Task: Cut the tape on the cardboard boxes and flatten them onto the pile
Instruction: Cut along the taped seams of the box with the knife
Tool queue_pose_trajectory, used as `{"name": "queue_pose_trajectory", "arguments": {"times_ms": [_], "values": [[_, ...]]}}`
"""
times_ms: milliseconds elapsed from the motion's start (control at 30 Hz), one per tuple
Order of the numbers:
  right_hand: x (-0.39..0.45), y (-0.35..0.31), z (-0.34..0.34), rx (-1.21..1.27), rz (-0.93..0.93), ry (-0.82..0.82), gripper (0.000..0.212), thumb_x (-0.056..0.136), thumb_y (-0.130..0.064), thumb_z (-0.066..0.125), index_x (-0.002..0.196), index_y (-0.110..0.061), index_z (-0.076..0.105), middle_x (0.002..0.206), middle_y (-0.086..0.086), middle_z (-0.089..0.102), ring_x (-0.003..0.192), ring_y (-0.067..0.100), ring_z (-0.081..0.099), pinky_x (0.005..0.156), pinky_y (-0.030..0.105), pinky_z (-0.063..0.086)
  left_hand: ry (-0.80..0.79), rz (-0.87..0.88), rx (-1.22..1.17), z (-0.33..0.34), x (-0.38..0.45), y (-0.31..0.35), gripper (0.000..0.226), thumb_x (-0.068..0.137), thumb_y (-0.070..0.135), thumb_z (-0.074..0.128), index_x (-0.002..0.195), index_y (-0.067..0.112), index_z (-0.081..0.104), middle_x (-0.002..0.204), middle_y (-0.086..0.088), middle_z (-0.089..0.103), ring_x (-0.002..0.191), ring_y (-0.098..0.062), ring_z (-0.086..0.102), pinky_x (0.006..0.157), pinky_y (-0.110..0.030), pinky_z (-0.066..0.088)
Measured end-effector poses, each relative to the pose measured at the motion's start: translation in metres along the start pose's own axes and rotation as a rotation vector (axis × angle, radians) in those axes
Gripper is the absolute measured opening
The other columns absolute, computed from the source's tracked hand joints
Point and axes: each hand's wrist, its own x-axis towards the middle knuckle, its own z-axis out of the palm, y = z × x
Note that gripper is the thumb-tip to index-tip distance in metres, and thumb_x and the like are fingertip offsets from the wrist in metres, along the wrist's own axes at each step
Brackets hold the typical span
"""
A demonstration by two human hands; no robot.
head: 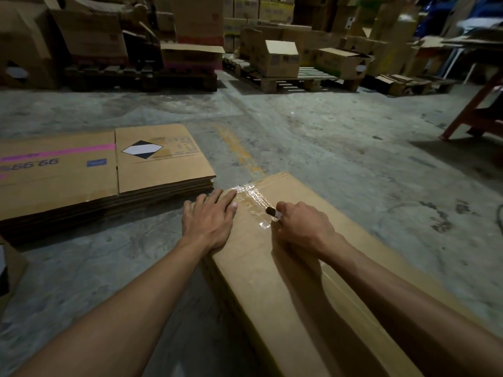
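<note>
A long brown cardboard box lies on the concrete floor in front of me, with clear tape running along its top seam. My left hand presses flat on the box's left top edge, fingers spread. My right hand is closed around a small cutter, whose dark tip touches the tape. To the left, a pile of flattened boxes rests on the floor; its top sheet shows a pink stripe and a black-and-white diamond mark.
Wooden pallets loaded with cardboard boxes line the back. A red metal frame leg stands at the right. Another box corner pokes in at the left edge. Bare concrete floor lies between me and the pallets.
</note>
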Motion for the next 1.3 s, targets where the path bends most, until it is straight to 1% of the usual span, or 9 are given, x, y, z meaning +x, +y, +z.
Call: {"name": "queue_pose_trajectory", "arguments": {"times_ms": [200, 333, 467, 600, 667, 767, 900, 1167, 1300], "values": [[-0.027, 0.004, 0.002, -0.032, 0.007, 0.002, 0.020, 0.093, -0.029, 0.044, 0.108, -0.020, 0.052, 0.097, 0.011, 0.063, 0.090, 0.036, 0.062, 0.064, 0.034, 0.036, 0.000, -0.012, 0.010, -0.001, 0.000, 0.000, 0.050, 0.100, 0.054, 0.014, 0.149, 0.047, 0.022, 0.158, 0.009, 0.028, 0.137, -0.023, 0.033, 0.108, -0.049, 0.025], [-0.044, 0.011, 0.005, -0.022, 0.002, 0.032, 0.019, 0.096, -0.031, 0.041, 0.109, -0.021, 0.050, 0.084, 0.007, 0.058, 0.084, 0.035, 0.061, 0.061, 0.034, 0.035, 0.022, -0.006, -0.003, 0.000, -0.001, 0.000, 0.050, 0.100, 0.054, 0.017, 0.148, 0.045, 0.027, 0.156, 0.007, 0.031, 0.137, -0.023, 0.034, 0.109, -0.048, 0.024], [-0.065, 0.018, 0.013, 0.021, 0.018, 0.080, 0.019, 0.097, -0.035, 0.039, 0.111, -0.025, 0.047, 0.079, 0.006, 0.054, 0.082, 0.035, 0.060, 0.062, 0.035, 0.037, 0.109, -0.072, -0.044, -0.008, -0.013, 0.005, 0.047, 0.099, 0.053, 0.031, 0.141, 0.037, 0.045, 0.154, -0.002, 0.034, 0.139, -0.027, 0.030, 0.114, -0.053, 0.020], [-0.072, 0.017, 0.015, 0.048, 0.030, 0.126, 0.019, 0.097, -0.035, 0.041, 0.112, -0.026, 0.046, 0.077, 0.006, 0.051, 0.080, 0.034, 0.058, 0.062, 0.035, 0.036, -0.039, -0.289, -0.238, -0.014, -0.054, 0.046, 0.054, 0.095, 0.056, 0.041, 0.146, 0.042, 0.031, 0.162, -0.006, -0.016, 0.147, -0.039, -0.015, 0.111, -0.070, 0.005], [-0.067, 0.017, 0.012, 0.040, 0.034, 0.104, 0.019, 0.094, -0.032, 0.043, 0.112, -0.025, 0.047, 0.084, 0.010, 0.059, 0.086, 0.036, 0.060, 0.064, 0.035, 0.036, -0.083, -0.269, -0.301, -0.008, -0.083, 0.072, 0.057, 0.094, 0.060, 0.043, 0.147, 0.048, 0.025, 0.159, 0.001, -0.027, 0.144, -0.038, -0.025, 0.108, -0.073, 0.009], [-0.058, 0.017, 0.009, 0.033, 0.031, 0.084, 0.021, 0.093, -0.031, 0.044, 0.112, -0.024, 0.049, 0.083, 0.010, 0.058, 0.086, 0.036, 0.060, 0.063, 0.035, 0.036, -0.012, -0.230, -0.298, -0.002, -0.089, 0.079, 0.053, 0.094, 0.060, 0.040, 0.145, 0.047, 0.031, 0.163, 0.004, -0.006, 0.146, -0.035, -0.021, 0.110, -0.067, 0.017], [-0.036, 0.021, 0.003, 0.072, 0.086, 0.044, 0.019, 0.093, -0.028, 0.043, 0.110, -0.020, 0.049, 0.093, 0.014, 0.062, 0.088, 0.038, 0.060, 0.066, 0.038, 0.042, 0.024, -0.194, -0.319, 0.000, -0.049, 0.070, 0.045, 0.097, 0.055, 0.040, 0.140, 0.045, 0.044, 0.162, 0.002, 0.015, 0.149, -0.034, -0.008, 0.111, -0.064, 0.018], [-0.052, 0.046, -0.009, 0.108, 0.180, -0.110, 0.015, 0.089, -0.026, 0.048, 0.100, -0.020, 0.056, 0.090, 0.008, 0.060, 0.088, 0.033, 0.061, 0.067, 0.036, 0.044, 0.070, -0.156, -0.387, 0.013, 0.004, 0.063, 0.039, 0.098, 0.047, 0.043, 0.134, 0.038, 0.055, 0.156, 0.003, 0.030, 0.147, -0.029, 0.008, 0.109, -0.063, 0.028], [-0.082, 0.044, -0.005, -0.004, 0.154, -0.062, 0.019, 0.092, -0.027, 0.046, 0.106, -0.020, 0.055, 0.096, 0.012, 0.063, 0.090, 0.036, 0.062, 0.065, 0.033, 0.038, 0.095, -0.156, -0.393, 0.013, 0.001, 0.063, 0.040, 0.098, 0.047, 0.045, 0.134, 0.034, 0.056, 0.156, 0.000, 0.032, 0.147, -0.028, 0.010, 0.109, -0.063, 0.028]]}}
